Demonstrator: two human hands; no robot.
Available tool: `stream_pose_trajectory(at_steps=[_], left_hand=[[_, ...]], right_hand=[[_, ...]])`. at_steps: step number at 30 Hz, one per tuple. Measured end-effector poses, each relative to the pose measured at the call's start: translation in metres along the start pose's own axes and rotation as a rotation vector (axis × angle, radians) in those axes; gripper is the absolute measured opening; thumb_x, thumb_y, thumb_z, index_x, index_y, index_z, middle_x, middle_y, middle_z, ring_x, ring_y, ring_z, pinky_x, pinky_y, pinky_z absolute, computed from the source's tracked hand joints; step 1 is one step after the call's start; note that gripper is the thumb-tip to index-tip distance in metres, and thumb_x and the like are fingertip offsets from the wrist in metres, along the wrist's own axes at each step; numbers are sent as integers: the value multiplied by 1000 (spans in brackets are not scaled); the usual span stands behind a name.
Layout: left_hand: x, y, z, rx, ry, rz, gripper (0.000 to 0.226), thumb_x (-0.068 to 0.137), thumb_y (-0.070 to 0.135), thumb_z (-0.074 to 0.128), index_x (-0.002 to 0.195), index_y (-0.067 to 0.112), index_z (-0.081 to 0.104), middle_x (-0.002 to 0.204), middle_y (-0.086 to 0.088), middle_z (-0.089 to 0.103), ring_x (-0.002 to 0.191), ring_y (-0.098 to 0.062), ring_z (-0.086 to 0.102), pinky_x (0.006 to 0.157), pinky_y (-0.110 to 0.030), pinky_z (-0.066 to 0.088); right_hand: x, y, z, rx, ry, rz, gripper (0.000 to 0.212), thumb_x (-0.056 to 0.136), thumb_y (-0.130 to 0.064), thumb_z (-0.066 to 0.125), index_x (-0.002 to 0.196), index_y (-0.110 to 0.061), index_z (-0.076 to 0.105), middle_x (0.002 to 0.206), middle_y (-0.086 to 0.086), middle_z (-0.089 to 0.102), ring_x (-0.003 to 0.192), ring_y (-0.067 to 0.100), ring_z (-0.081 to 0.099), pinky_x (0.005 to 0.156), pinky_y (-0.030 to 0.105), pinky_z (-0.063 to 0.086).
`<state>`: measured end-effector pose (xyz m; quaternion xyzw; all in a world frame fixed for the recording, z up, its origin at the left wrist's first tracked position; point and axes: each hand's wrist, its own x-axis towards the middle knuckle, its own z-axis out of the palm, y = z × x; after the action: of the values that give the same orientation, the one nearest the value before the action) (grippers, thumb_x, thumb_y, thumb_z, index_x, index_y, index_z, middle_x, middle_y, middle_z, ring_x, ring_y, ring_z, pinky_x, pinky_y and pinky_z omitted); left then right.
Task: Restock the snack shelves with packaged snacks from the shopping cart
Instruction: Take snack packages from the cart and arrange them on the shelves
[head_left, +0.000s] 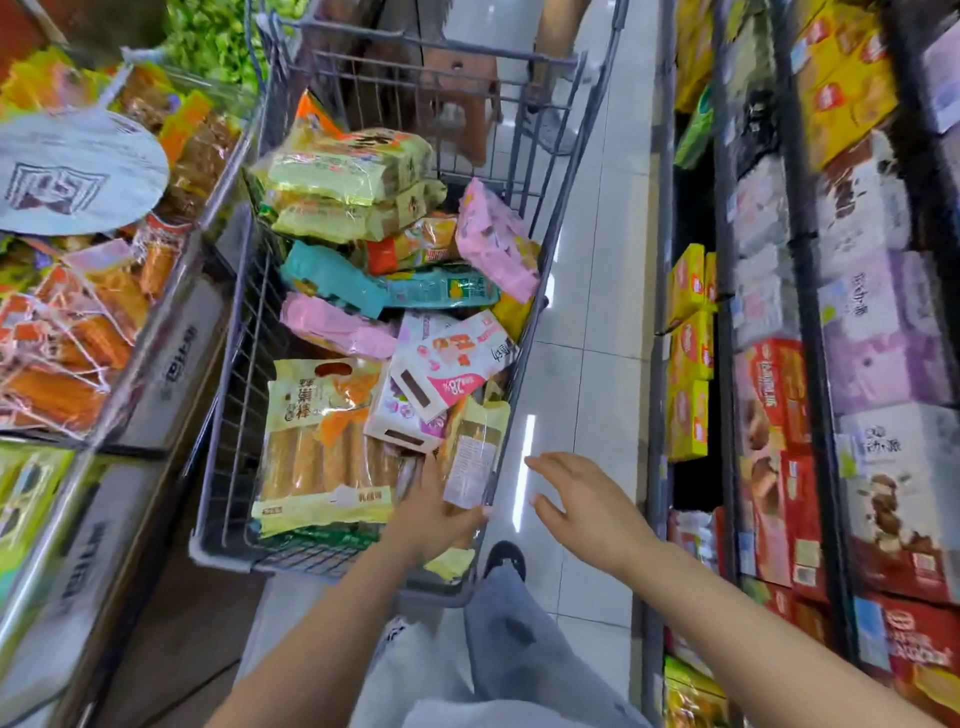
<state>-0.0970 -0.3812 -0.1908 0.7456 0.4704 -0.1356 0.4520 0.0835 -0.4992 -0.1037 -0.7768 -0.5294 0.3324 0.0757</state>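
The grey wire shopping cart (535, 291) stands in the aisle, piled with packaged snacks. Among them are a yellow bag of bread sticks (317, 447), a white and pink box (447, 364), pink bags (493, 239) and green-yellow packs (348, 166). My left hand (441, 512) reaches into the cart's near right corner and grips a yellow packet with a white back label (475, 457), thumb under its lower edge. My right hand (576, 493) hovers just right of the cart rim, fingers spread and holding nothing. The snack shelves (810, 364) on the right hold boxed snacks.
On the left, a display bin (171, 291) holds orange sausage packs, with cardboard cartons beneath. A brown plastic stool (457, 104) and another person's legs (550, 62) are beyond the cart's far end. My own leg and dark shoe (506, 558) are beside the cart on the tiled floor.
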Motion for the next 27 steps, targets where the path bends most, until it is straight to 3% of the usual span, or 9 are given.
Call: stream_pose_trajectory(at_steps=[3,5,9,14,17,21,25,27], left_hand=[[-9,3,-6,-58,-6,8,74,80,59,64,142,36,31,134,13,50,123,-18,51,93,-36,45],[-12,3,-10,-81,7,10,63,85,49,64,140,36,35,130,14,55,117,-17,55,88,-32,45],[-22,9,-24,-131,19,14,63,89,40,64,143,33,34,125,18,54,110,-9,55,83,-25,41],[-43,6,-55,-166,-1,54,57,85,48,66,131,51,33,119,27,55,109,-7,61,91,-37,52],[-59,6,-81,-265,-29,106,56,85,42,69,129,50,34,115,41,44,98,2,64,84,-35,57],[-82,7,-123,-417,-89,165,55,81,42,73,128,48,44,126,21,58,105,4,62,87,-23,54],[-101,18,-166,-453,-89,245,40,88,22,68,120,39,50,113,18,64,97,8,63,80,-14,52],[-109,22,-184,-482,-89,285,37,87,30,70,120,34,55,111,10,67,94,4,65,74,-13,51]], right_hand=[[1,8,1,-19,-53,-17,49,101,-36,40,147,-24,33,151,-3,35,137,14,30,111,24,26],[3,10,1,-18,-62,-16,49,101,-36,40,147,-24,33,150,-4,35,137,14,30,110,24,26],[8,5,0,-20,-63,-14,49,101,-36,39,148,-23,32,151,-3,35,137,14,31,110,26,28],[8,-6,0,-1,-36,8,50,101,-36,39,148,-23,31,150,-4,35,137,13,30,109,23,25],[5,-15,4,43,1,48,49,101,-36,41,147,-23,33,148,-2,39,135,14,35,107,23,27],[-5,-41,9,151,25,112,59,98,-48,42,149,-22,27,150,-1,37,135,15,36,106,25,29],[-10,-74,6,403,110,208,81,87,-64,44,152,-25,16,154,-2,31,139,14,32,110,30,28],[-14,-91,0,517,168,239,87,83,-67,47,152,-27,14,152,-3,34,138,14,34,108,30,31]])
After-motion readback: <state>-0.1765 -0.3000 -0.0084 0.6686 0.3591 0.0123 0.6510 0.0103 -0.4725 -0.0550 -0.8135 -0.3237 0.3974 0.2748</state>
